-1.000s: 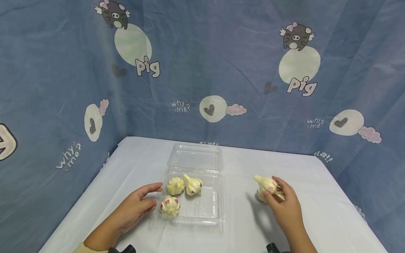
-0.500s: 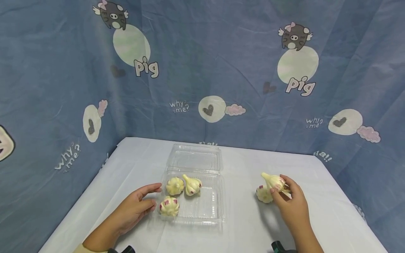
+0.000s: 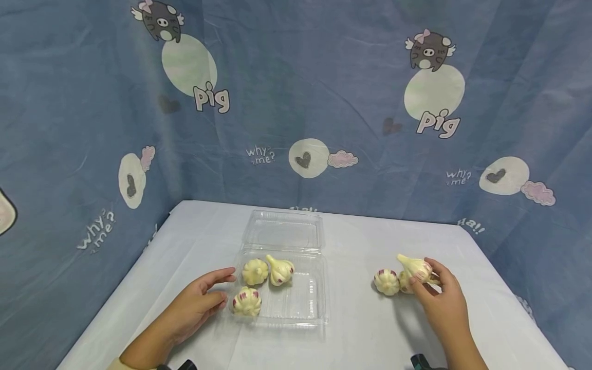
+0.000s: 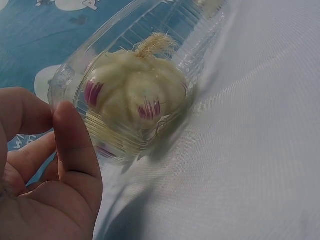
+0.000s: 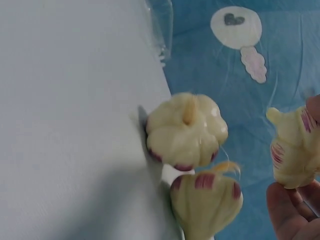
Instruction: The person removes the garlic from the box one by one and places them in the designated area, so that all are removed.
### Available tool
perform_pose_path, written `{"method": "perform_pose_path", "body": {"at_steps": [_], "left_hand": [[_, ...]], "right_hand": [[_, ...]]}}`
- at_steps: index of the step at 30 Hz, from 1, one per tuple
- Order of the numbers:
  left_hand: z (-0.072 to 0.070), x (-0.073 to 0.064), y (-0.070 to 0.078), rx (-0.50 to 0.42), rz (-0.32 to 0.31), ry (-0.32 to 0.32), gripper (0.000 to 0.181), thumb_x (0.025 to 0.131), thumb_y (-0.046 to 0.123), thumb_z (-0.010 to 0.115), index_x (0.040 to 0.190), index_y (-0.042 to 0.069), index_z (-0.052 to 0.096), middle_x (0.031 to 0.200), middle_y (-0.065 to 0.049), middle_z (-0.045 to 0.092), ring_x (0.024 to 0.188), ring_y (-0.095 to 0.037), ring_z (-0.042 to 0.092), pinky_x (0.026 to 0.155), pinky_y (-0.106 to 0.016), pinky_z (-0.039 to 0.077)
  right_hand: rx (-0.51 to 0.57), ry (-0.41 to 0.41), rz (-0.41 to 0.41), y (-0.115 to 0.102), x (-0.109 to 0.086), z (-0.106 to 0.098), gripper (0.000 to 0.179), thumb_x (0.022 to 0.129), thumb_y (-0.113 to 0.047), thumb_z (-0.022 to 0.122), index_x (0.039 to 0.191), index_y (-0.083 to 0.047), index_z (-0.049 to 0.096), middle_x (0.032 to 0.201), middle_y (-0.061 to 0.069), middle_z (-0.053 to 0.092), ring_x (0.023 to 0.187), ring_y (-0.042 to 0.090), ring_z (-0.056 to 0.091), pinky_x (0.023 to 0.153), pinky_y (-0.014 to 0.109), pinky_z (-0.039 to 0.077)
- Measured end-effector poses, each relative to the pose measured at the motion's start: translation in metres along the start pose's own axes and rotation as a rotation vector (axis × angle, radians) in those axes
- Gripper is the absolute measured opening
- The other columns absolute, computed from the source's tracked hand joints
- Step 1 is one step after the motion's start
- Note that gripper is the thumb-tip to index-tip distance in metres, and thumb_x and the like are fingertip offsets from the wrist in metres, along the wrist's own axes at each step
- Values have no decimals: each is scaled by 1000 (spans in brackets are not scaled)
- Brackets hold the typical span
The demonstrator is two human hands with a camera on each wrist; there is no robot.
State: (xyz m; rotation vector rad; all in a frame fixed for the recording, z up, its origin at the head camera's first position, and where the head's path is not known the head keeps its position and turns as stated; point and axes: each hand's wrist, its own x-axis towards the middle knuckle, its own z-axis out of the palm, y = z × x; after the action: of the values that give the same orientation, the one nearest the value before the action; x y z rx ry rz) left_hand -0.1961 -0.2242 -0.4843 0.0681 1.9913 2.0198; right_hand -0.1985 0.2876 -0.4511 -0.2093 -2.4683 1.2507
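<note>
My right hand [image 3: 443,298] pinches a garlic bulb [image 3: 414,268] between thumb and fingers, its stem pointing left. Beneath and beside it are two more garlic bulbs: one whole in view [image 3: 386,282], the other [image 3: 405,283] partly covered by the held one. In the right wrist view the held bulb [image 5: 295,150] shows at the right edge. On the left, my left hand [image 3: 196,303] has its fingertips at the left wall of a clear plastic clamshell box [image 3: 305,303]. Three garlic bulbs lie inside, including a purple-marked one [image 4: 135,90] nearest that hand.
The hinged lid [image 3: 283,229] lies folded back behind the box. A white cloth [image 3: 351,329] covers the table. Behind and at the sides hangs a blue printed curtain [image 3: 259,87].
My right hand has moved to the right with the held garlic bulb, bringing the two bulbs on the table more into view. My left hand and the box stay in place.
</note>
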Motion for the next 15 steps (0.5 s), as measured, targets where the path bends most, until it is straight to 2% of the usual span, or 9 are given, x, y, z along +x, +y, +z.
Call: {"method": "perform_pose_path", "body": {"at_steps": [5,15], "left_hand": [[-1,0,-1,2,10,-13,68,101,4,61,162,2,32,158,-21,34,90,-11,55,82,-23,56],[0,0,-1,10,2,10,67,100,3,62,161,2,35,154,-20,38,89,-11,55,80,-24,56]], "right_hand": [[-26,8,21,8,4,-7,65,97,-27,76,153,-6,50,151,20,51,135,38,52,81,-5,40],[-39,0,111,25,7,-16,69,99,-35,73,155,-7,47,155,22,48,138,43,50,77,-4,40]]}}
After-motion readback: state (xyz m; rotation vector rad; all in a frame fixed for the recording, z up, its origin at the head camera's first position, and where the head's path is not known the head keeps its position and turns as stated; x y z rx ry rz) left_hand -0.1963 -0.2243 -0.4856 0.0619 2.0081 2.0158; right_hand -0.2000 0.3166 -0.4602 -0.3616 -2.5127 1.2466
